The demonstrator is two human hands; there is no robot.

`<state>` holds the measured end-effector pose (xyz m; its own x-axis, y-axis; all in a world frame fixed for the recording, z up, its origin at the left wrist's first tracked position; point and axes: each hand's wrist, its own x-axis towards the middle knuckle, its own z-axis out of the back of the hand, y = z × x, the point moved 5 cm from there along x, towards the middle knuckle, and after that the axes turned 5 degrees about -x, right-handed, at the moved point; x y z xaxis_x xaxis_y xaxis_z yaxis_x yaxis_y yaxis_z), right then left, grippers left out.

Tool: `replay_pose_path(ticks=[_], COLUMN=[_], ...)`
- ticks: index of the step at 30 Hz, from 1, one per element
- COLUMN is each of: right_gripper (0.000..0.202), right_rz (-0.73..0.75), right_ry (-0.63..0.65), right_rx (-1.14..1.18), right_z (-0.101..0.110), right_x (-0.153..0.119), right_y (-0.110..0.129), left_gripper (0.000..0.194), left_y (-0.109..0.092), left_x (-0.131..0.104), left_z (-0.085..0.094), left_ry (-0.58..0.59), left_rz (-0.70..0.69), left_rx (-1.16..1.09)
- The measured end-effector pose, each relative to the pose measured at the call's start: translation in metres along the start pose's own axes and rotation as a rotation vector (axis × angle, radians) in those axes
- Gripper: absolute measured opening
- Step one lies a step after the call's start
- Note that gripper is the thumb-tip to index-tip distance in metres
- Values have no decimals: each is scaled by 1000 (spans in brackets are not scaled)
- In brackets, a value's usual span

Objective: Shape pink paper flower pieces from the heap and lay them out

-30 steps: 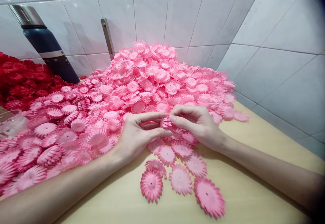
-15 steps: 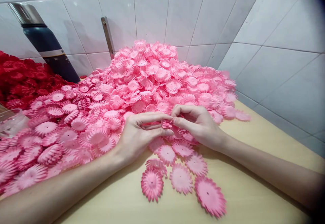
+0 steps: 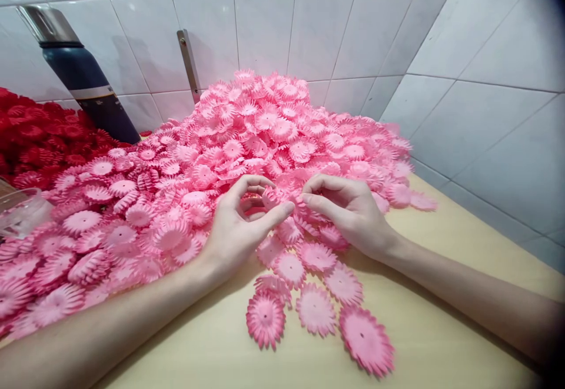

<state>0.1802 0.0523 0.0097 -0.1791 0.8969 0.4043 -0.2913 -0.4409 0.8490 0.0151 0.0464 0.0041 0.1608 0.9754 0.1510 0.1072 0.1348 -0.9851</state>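
Both hands are over the front of a big heap of pink petal discs (image 3: 265,124). My left hand (image 3: 241,218) curls its fingers and thumb around a small pink flower piece (image 3: 272,196). Just to its right, my right hand (image 3: 353,212) has thumb and index finger pinched together; whatever is between the tips is too small to make out. The hands are a short gap apart. Below them, several loose discs lie on the table, among them a darker-edged one (image 3: 265,316) and a large one (image 3: 366,339).
A dark blue bottle with a steel cap (image 3: 88,77) leans at the back left. Beside it is a red petal heap (image 3: 44,139), with a clear plastic cup (image 3: 24,212) at the left edge. White tiled walls stand behind and right of the yellow table (image 3: 441,295).
The hands have moved apart at the fingertips. My left thumb and fingers have spread around the flower piece, which has shifted up and left.
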Motion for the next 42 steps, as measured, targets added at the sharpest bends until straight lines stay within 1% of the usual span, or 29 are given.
replay_pose_path(ticks=[2,6,8,10,11,13,14,19,21,24,27,29,34,39,42], right_gripper=[8,9,11,5,7,21,24,16,14,13,25,32,26,30,31], right_rz=[25,64,74,81,85,86,79,43,61,76,47,24,39,89,91], right_ry=[42,149,199,209,192,126,86,-130,-169,-171,-184,-187,-244,-164,-129], right_rx=[8,70,94,85,73,49,45,28,17,21,68,96,27,-19,-28], right_z=[-2,-7,-9,-10,-10,-8,-7,1,3,3,3,3,5,2,1], right_x=[-3,-6,-7,-8,-8,-8,-7,-2,-1,-2,-2,-2,-3,-5,-6], right_y=[4,5,4,2,1,-1,-2,-6,-5,-3,-3,-3,-1,1,1], left_gripper=[33,24,23,23,23,24,25,34,36,37,37,36,36,32,30], left_y=[0,2,2,3,3,3,3,4,3,1,0,1,0,-9,-12], left_x=[0,0,0,1,1,1,1,3,3,2,2,2,0,-3,-4], left_z=[-2,-7,-6,-5,-5,-5,-5,-3,-4,-3,-1,-1,-2,-6,-9], left_ry=[34,128,141,142,145,148,142,78,72,35,-5,6,25,62,112], left_rz=[-6,9,11,6,-3,-24,-31,-23,-28,-30,-22,-23,-47,-164,-197], left_rx=[-2,-4,-4,7,12,12,7,-24,-30,-36,-37,-26,-15,-54,-82])
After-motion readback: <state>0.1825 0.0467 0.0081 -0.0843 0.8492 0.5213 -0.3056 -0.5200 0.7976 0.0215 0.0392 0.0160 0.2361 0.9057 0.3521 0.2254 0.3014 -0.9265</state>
